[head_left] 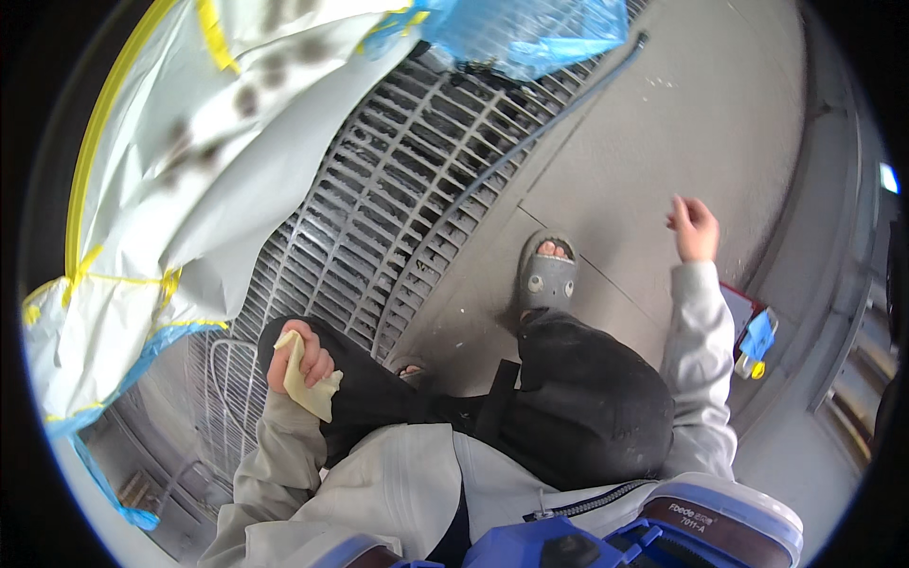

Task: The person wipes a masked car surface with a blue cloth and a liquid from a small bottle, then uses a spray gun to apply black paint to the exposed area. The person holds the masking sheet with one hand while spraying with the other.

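Note:
My left hand [301,356] is closed around a pale yellow cloth [317,393], which hangs out below the fingers beside my black-trousered leg. Out to the right, my right hand [694,232] is raised over the grey floor, its fingers loosely bent and somewhat apart, with nothing visible in it. White masking sheet [227,133] with dark sprayed patches and yellow tape [216,36] covers a large object at the left. The left hand is near its lower edge but apart from it.
A metal floor grating [398,180] runs diagonally beside the covered object. Along it lies a dark hose [568,112]. Blue plastic film [530,38] hangs at the top. My grey slipper [547,270] stands on the floor. Right of my arm sits a blue item [757,336].

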The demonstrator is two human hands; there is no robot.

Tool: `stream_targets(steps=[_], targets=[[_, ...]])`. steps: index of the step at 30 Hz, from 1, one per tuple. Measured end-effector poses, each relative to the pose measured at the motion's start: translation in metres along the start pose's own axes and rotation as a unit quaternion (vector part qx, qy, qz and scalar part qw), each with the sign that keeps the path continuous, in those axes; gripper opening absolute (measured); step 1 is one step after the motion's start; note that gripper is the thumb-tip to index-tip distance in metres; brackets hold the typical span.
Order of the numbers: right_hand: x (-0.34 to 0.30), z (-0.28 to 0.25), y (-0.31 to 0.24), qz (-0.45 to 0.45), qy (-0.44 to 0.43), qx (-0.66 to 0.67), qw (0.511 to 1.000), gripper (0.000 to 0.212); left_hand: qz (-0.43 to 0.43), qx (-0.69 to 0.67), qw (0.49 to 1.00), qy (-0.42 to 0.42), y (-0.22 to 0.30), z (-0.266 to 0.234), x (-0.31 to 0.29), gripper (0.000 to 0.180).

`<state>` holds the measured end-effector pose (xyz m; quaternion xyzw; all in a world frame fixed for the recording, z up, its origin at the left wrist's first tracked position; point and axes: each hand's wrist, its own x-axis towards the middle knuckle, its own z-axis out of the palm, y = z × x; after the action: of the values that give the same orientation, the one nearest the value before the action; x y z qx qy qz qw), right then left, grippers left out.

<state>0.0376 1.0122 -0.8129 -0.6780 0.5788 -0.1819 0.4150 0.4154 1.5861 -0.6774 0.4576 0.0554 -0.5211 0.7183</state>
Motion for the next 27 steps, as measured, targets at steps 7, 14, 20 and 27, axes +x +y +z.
stream_targets(steps=[7,14,20,27], targets=[[0.109,0.212,-0.062,0.173,-0.15,-0.023,0.973,0.055,0.078,0.148,0.982,0.091,-0.005,-0.011,-0.041,0.029],[0.151,0.263,-0.05,0.154,-0.101,-0.139,0.973,0.047,0.031,0.241,0.957,0.157,-0.03,0.007,-0.028,0.033],[0.173,0.27,-0.05,0.229,-0.044,0.221,0.947,0.028,0.002,0.457,0.889,0.014,-0.001,0.034,0.038,0.042],[0.079,0.231,-0.146,0.125,-0.037,0.548,0.827,0.023,0.099,0.518,0.84,-0.13,0.048,0.116,0.148,0.029]])
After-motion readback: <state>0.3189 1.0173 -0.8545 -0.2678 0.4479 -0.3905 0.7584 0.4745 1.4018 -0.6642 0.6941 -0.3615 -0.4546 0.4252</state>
